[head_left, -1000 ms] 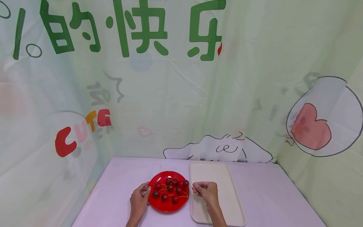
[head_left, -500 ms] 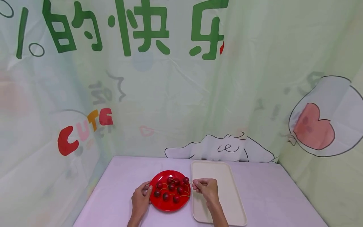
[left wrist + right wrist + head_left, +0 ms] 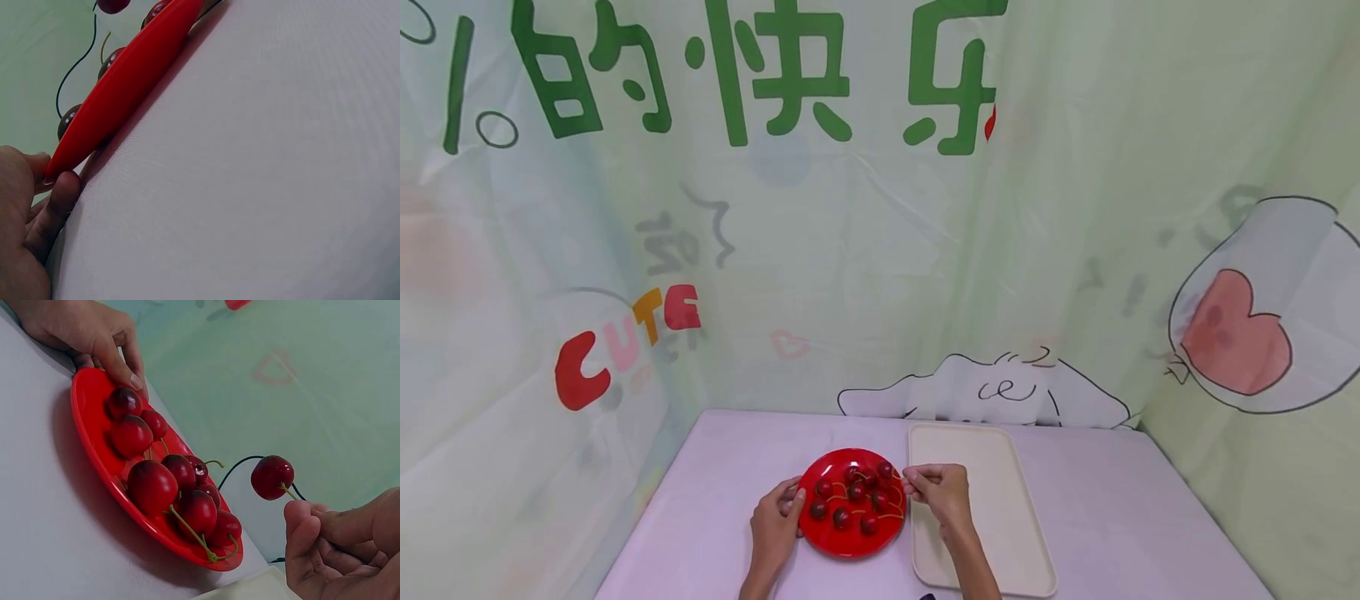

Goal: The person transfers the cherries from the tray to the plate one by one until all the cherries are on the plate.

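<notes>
A red plate carries several dark red cherries with green stems. At its left rim, my left hand grips the plate, thumb on top and fingers against the outer side. In the left wrist view the plate appears edge-on, pinched between thumb and fingers. My right hand pinches the thin stem of one cherry between thumb and forefinger. That cherry hangs clear of the others, near the plate's upper right rim in the head view.
A cream rectangular tray lies right of the plate, partly under my right forearm. Both rest on a pale lilac tabletop. A printed curtain encloses the table at the back and sides.
My right hand has carried the cherry slightly up and to the left, over the plate's rim. My left hand keeps its grip on the plate. The head view has shifted a little.
</notes>
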`<state>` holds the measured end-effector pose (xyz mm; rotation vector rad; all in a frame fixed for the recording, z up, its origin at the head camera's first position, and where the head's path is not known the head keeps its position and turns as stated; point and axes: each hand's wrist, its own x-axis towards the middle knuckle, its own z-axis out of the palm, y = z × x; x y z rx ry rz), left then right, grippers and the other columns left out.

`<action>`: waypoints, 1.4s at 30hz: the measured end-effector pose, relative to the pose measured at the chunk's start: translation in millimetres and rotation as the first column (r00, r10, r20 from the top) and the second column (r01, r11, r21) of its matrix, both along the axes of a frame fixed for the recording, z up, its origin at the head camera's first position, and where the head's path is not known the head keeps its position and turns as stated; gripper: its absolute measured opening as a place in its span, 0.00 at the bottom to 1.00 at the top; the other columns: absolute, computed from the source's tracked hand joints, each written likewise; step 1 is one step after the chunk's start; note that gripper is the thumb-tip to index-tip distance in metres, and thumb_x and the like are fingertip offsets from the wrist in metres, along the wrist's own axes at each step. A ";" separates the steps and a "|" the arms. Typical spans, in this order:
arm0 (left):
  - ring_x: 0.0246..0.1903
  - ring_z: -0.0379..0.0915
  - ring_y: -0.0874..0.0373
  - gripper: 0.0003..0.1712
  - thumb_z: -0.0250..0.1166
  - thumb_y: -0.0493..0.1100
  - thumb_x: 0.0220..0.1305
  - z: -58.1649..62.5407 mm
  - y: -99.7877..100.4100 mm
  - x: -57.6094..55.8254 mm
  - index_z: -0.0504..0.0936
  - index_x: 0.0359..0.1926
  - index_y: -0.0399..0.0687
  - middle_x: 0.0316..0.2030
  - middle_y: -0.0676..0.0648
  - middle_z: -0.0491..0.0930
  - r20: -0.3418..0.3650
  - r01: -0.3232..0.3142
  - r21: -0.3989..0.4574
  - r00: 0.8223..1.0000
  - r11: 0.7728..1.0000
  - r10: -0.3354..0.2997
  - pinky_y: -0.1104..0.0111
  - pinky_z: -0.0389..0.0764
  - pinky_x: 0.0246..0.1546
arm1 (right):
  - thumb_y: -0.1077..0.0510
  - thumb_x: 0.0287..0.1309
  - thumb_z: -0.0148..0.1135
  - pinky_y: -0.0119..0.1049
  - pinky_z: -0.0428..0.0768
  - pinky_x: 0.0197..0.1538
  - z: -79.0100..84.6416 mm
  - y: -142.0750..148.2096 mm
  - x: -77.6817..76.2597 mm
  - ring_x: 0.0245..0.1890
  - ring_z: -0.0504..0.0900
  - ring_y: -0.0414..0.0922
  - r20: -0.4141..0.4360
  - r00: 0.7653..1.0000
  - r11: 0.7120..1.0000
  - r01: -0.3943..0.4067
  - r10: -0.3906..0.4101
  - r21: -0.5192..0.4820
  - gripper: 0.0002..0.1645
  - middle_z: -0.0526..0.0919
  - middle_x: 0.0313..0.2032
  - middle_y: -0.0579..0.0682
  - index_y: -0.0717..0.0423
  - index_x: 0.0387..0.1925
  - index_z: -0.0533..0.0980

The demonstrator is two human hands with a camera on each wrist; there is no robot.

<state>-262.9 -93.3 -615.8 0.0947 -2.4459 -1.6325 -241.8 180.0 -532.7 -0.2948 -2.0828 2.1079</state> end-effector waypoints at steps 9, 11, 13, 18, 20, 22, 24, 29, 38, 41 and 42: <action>0.18 0.77 0.60 0.20 0.68 0.39 0.78 1.9 0.3 0.2 0.85 0.66 0.40 0.47 0.40 0.89 -0.001 -0.005 0.003 1.000 1.000 0.005 0.74 0.82 0.21 | 0.71 0.70 0.69 0.28 0.90 0.33 3.7 -6.6 -7.5 0.25 0.89 0.41 0.014 0.999 0.998 -0.030 0.029 0.056 0.10 0.92 0.33 0.66 0.79 0.46 0.86; 0.17 0.77 0.60 0.19 0.68 0.39 0.78 0.5 0.5 -0.4 0.85 0.66 0.40 0.47 0.40 0.89 0.006 -0.010 -0.002 1.000 1.000 0.010 0.74 0.82 0.21 | 0.70 0.70 0.69 0.28 0.90 0.34 4.9 -8.1 -8.8 0.26 0.89 0.41 0.024 0.999 0.997 -0.033 0.031 0.068 0.10 0.92 0.33 0.64 0.77 0.46 0.87; 0.18 0.77 0.59 0.19 0.68 0.39 0.78 -0.9 0.4 -0.8 0.85 0.66 0.40 0.46 0.40 0.88 0.008 -0.009 -0.003 1.000 1.000 0.010 0.73 0.82 0.21 | 0.69 0.70 0.70 0.27 0.89 0.34 4.2 -9.8 -11.0 0.26 0.89 0.41 0.024 0.999 0.997 -0.037 0.035 0.072 0.10 0.92 0.32 0.63 0.76 0.46 0.87; 0.18 0.77 0.58 0.20 0.68 0.39 0.78 -3.2 0.1 -1.5 0.85 0.66 0.40 0.46 0.40 0.88 0.001 -0.004 0.009 1.000 1.000 0.004 0.73 0.83 0.21 | 0.69 0.69 0.71 0.28 0.90 0.34 -3.2 -14.7 -17.8 0.26 0.89 0.41 -0.007 0.999 0.996 -0.043 0.043 0.073 0.10 0.92 0.32 0.64 0.76 0.45 0.87; 0.18 0.77 0.58 0.20 0.68 0.39 0.78 -3.8 0.0 -2.2 0.85 0.66 0.40 0.46 0.40 0.88 0.002 -0.005 0.011 1.000 1.000 0.005 0.73 0.83 0.21 | 0.68 0.69 0.71 0.27 0.90 0.34 -5.2 -17.2 -18.8 0.27 0.90 0.42 -0.011 0.999 0.995 -0.044 0.045 0.085 0.10 0.92 0.33 0.64 0.75 0.45 0.88; 0.18 0.78 0.58 0.20 0.68 0.39 0.78 -4.1 -0.1 -3.1 0.85 0.66 0.40 0.47 0.40 0.88 0.002 -0.005 0.013 1.000 1.000 0.005 0.73 0.83 0.21 | 0.67 0.70 0.71 0.26 0.89 0.34 -5.4 -20.2 -18.6 0.27 0.90 0.43 -0.008 0.999 0.994 -0.041 0.042 0.101 0.10 0.93 0.34 0.64 0.73 0.46 0.88; 0.19 0.78 0.59 0.20 0.68 0.39 0.78 -4.6 -0.2 -3.8 0.85 0.67 0.40 0.47 0.40 0.88 0.005 -0.005 0.014 1.000 1.000 0.005 0.73 0.83 0.21 | 0.67 0.70 0.71 0.26 0.89 0.34 -4.8 -24.0 -18.0 0.28 0.90 0.43 -0.014 0.999 0.993 -0.043 0.045 0.114 0.10 0.93 0.34 0.64 0.73 0.46 0.88; 0.18 0.78 0.59 0.19 0.68 0.39 0.78 -5.7 -0.5 -4.2 0.85 0.66 0.42 0.47 0.40 0.89 0.003 -0.010 0.011 1.000 1.000 0.010 0.74 0.83 0.21 | 0.66 0.68 0.73 0.25 0.88 0.33 -4.1 -32.9 -19.4 0.27 0.89 0.42 -0.034 0.998 0.991 -0.055 0.059 0.121 0.10 0.92 0.33 0.64 0.72 0.45 0.89; 0.18 0.77 0.60 0.19 0.68 0.39 0.78 -3.5 1.2 -3.6 0.85 0.66 0.41 0.47 0.39 0.89 -0.005 -0.017 0.006 1.000 1.000 0.017 0.75 0.82 0.21 | 0.65 0.67 0.74 0.25 0.87 0.32 -2.6 -42.1 -23.8 0.25 0.88 0.41 -0.058 0.995 0.982 -0.070 0.081 0.177 0.08 0.92 0.31 0.62 0.70 0.43 0.90; 0.18 0.78 0.59 0.19 0.68 0.38 0.78 -3.5 0.6 -3.7 0.85 0.65 0.40 0.46 0.40 0.89 -0.004 -0.013 0.008 1.000 1.000 0.013 0.74 0.83 0.21 | 0.65 0.68 0.74 0.24 0.85 0.31 -2.5 -44.0 -24.8 0.25 0.87 0.40 -0.055 0.995 0.979 -0.068 0.080 0.193 0.08 0.92 0.31 0.61 0.69 0.43 0.90; 0.18 0.78 0.59 0.19 0.68 0.38 0.78 -3.5 0.3 -3.7 0.85 0.65 0.40 0.46 0.40 0.89 -0.005 -0.011 0.009 1.000 1.000 0.011 0.74 0.83 0.21 | 0.65 0.68 0.74 0.23 0.85 0.31 -2.9 -44.5 -25.0 0.25 0.87 0.40 -0.053 0.996 0.977 -0.066 0.078 0.202 0.08 0.92 0.30 0.61 0.68 0.43 0.90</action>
